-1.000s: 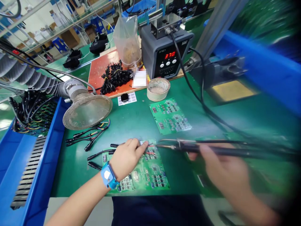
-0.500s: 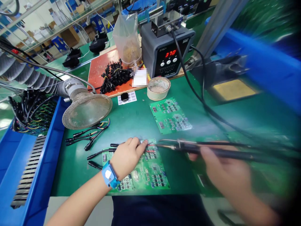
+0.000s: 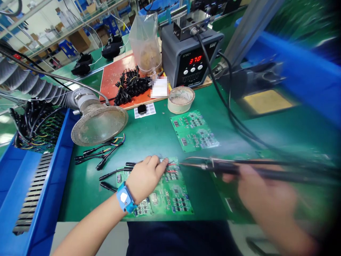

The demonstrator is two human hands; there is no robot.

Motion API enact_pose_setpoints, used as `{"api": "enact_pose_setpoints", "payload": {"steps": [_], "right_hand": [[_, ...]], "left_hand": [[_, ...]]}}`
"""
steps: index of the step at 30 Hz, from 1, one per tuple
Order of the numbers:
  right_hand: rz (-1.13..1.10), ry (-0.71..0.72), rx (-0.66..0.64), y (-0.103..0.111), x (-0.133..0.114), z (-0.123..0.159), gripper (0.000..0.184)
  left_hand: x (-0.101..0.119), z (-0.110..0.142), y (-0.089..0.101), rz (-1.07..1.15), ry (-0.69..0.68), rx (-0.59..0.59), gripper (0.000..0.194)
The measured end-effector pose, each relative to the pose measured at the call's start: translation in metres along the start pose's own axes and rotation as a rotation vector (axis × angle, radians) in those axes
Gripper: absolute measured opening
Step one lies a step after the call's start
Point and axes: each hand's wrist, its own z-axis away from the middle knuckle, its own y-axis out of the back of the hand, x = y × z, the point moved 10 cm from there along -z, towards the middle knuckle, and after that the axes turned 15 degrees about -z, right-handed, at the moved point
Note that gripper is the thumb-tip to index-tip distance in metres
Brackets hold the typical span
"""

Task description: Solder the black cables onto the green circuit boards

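Because the right hand (image 3: pixel 263 192) grips the soldering iron (image 3: pixel 217 165) near the circuit board's (image 3: pixel 166 204) right edge, a leftward slip could burn the left hand (image 3: pixel 145 177) holding red wires (image 3: pixel 172 171) there.

The circuit board (image 3: pixel 167 195) looks glossy, the soldering tip (image 3: pixel 195 165) bare metal, the tape roll (image 3: pixel 178 106) matt.

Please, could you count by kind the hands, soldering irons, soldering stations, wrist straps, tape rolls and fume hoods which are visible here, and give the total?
Hands: 2 (left hand, right hand)
Soldering irons: 1 (soldering iron in the right hand)
Soldering stations: 1 (grey station)
Wrist straps: 1 (blue strap)
Tape rolls: 1 (tape roll)
Fume hoods: 1 (round hood)
Total: 7
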Motion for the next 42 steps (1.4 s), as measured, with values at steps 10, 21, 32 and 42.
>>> {"api": "enact_pose_setpoints", "payload": {"steps": [10,21,32,42], "right_hand": [[0.044,0.019,-0.074,-0.011,-0.006,-0.002,0.025],[0.045,0.085,-0.143,-0.017,-0.011,0.001,0.028],[0.02,0.139,-0.18,-0.02,-0.018,0.001,0.026],[-0.002,0.182,-0.195,-0.021,-0.018,0.003,0.023]], "left_hand": [[0.001,0.0,0.002,-0.019,-0.009,0.011,0.034],[0.002,-0.001,0.011,-0.077,-0.031,0.04,0.037],[0.009,-0.004,0.013,-0.057,-0.085,0.012,0.036],[0.008,-0.006,0.012,-0.073,-0.1,-0.023,0.037]]}}
